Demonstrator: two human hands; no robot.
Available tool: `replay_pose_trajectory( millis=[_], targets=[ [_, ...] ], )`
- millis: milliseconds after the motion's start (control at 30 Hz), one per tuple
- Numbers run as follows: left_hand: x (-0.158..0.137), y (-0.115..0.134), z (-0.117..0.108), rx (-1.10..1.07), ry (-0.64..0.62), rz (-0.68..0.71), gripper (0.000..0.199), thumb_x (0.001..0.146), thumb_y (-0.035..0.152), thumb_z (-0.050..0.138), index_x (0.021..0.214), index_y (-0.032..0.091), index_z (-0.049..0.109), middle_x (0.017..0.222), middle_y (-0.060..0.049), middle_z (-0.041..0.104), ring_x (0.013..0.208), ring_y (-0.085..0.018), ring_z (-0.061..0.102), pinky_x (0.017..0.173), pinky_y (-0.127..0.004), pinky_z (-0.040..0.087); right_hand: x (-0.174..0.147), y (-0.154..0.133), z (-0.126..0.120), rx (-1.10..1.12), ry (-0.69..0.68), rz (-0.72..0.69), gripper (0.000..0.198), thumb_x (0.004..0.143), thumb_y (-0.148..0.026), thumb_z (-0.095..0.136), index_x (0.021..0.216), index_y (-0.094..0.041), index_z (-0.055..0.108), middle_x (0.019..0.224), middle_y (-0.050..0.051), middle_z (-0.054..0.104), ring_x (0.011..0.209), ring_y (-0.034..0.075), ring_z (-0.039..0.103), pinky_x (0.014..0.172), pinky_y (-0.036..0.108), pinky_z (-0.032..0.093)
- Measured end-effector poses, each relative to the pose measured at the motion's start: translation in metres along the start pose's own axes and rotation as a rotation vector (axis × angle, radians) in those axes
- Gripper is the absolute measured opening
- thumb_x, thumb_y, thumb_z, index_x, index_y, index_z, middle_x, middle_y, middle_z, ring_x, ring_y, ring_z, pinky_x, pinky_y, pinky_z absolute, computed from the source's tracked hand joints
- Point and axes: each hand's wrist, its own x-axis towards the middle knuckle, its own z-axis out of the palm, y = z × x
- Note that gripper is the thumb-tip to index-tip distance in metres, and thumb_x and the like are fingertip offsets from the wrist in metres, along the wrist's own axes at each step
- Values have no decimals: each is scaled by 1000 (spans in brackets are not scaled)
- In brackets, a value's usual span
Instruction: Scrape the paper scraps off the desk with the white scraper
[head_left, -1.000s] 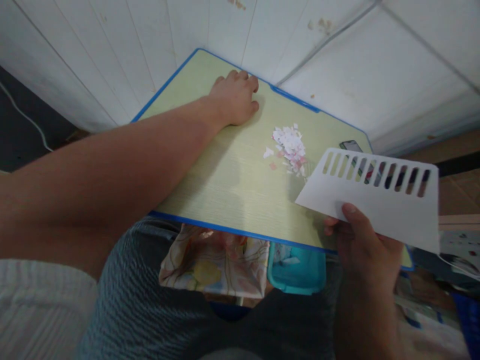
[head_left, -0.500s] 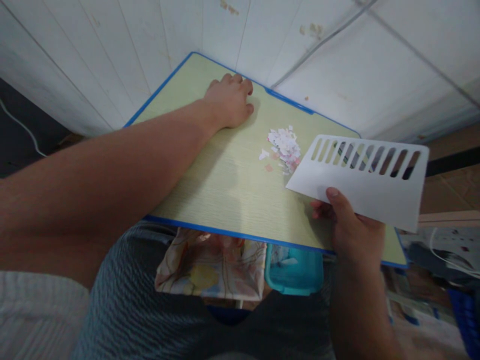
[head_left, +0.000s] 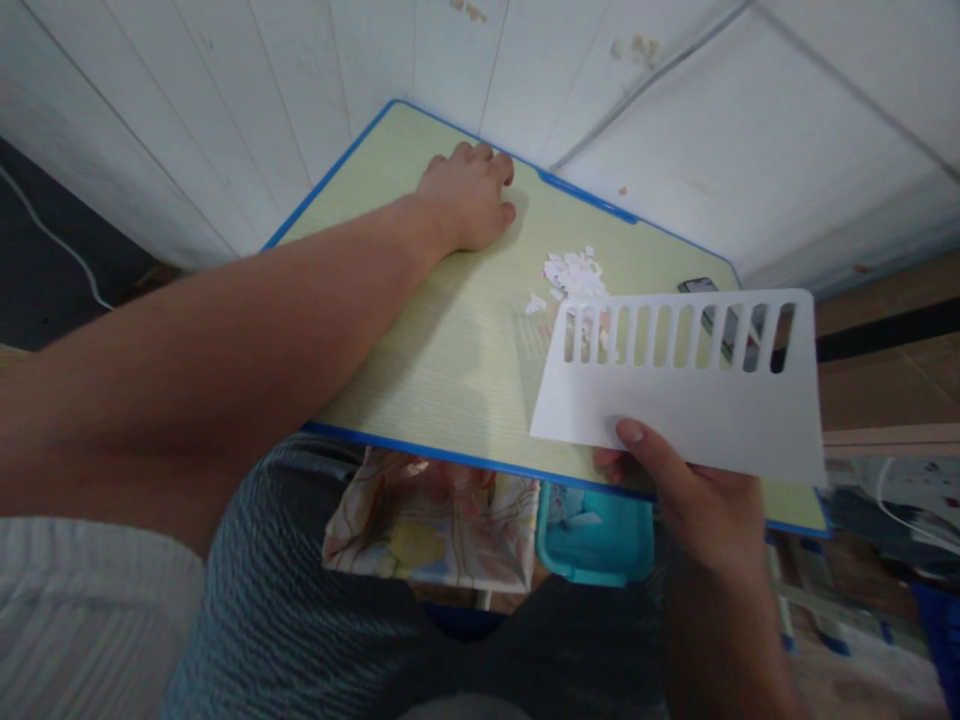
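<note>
My right hand [head_left: 686, 485] grips a white slotted plastic panel [head_left: 679, 410] by its near edge, thumb on top. The panel has a row of long slots along its far side and is held over the right part of a pale yellow table [head_left: 450, 370] with blue edging. Just beyond it lies a small heap of torn white paper scraps [head_left: 574, 272], some pinkish; part of the heap shows only through the slots. My left hand [head_left: 469, 195] rests on the table near its far edge, holding nothing, fingers bent and thumb apart.
Below the table's near edge are a teal plastic box [head_left: 596, 570] with pale bits inside and a flower-patterned cloth bundle [head_left: 427, 545]. A phone-like object [head_left: 697, 286] lies at the back right. A white wall [head_left: 420, 60] with a cable [head_left: 652, 85] stands behind.
My right hand has brought the panel left and nearer me, and its slots now cover part of the scraps. The phone-like object now shows past its far edge. My left hand stays in place.
</note>
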Motion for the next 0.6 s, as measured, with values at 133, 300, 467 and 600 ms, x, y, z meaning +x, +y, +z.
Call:
replay_pose_trajectory(
  millis=[133,300,467,600],
  targets=[
    [3,-3,2,-5,-20,12,54,111,58,55,160,42,71,175,4,62,156,-42,52,133,-69,48,-10,7,2,52,-30,17,32,94,-35,97,71,-21,80,65,4,79,56,22,75,57,32,68],
    [2,1,3,42,5,2,55,114,40,63,169,29,67,174,-7,62,160,-41,54,134,-66,50,-11,15,0,122,-28,-11,34,98,-37,96,72,-21,79,65,3,78,54,22,73,58,34,68],
    [-1,5,1,30,21,32,50,117,27,70,164,12,68,169,-21,64,161,-44,55,132,-66,49,-7,13,-1,123,-37,-47,38,95,-44,98,70,-22,78,64,5,76,55,24,74,56,38,67],
    [-1,5,2,45,26,25,46,118,27,70,162,12,70,166,-22,66,158,-43,58,131,-62,52,22,14,-5,223,164,-67,31,92,-45,98,82,-24,78,65,-1,72,52,18,67,49,31,60]
  ],
)
